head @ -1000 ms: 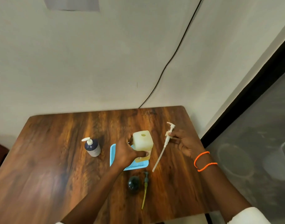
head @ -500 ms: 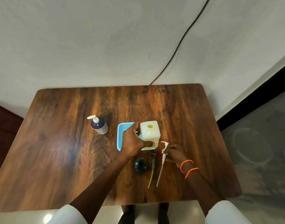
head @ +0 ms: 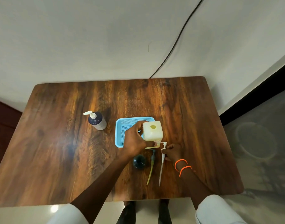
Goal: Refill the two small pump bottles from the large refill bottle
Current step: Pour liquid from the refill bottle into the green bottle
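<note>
At frame centre my left hand [head: 135, 143] grips the uncapped refill bottle [head: 153, 130]; my right hand [head: 171, 151] pinches its white pump [head: 163, 152] onto the bench [head: 57, 143]. Next, I judge: pour into the open dark bottle [head: 139, 161].

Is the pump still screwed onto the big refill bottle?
No: the large refill bottle, gripped by the left hand, shows an open neck hole, and its white pump lies on the table under the right hand.

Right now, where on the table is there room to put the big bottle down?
Bare wood lies left of the dark blue pump bottle, behind the blue mesh tray, and along the brown wooden table's right side. It is crowded near the front, around the small dark open bottle, green pump and white pump.
</note>
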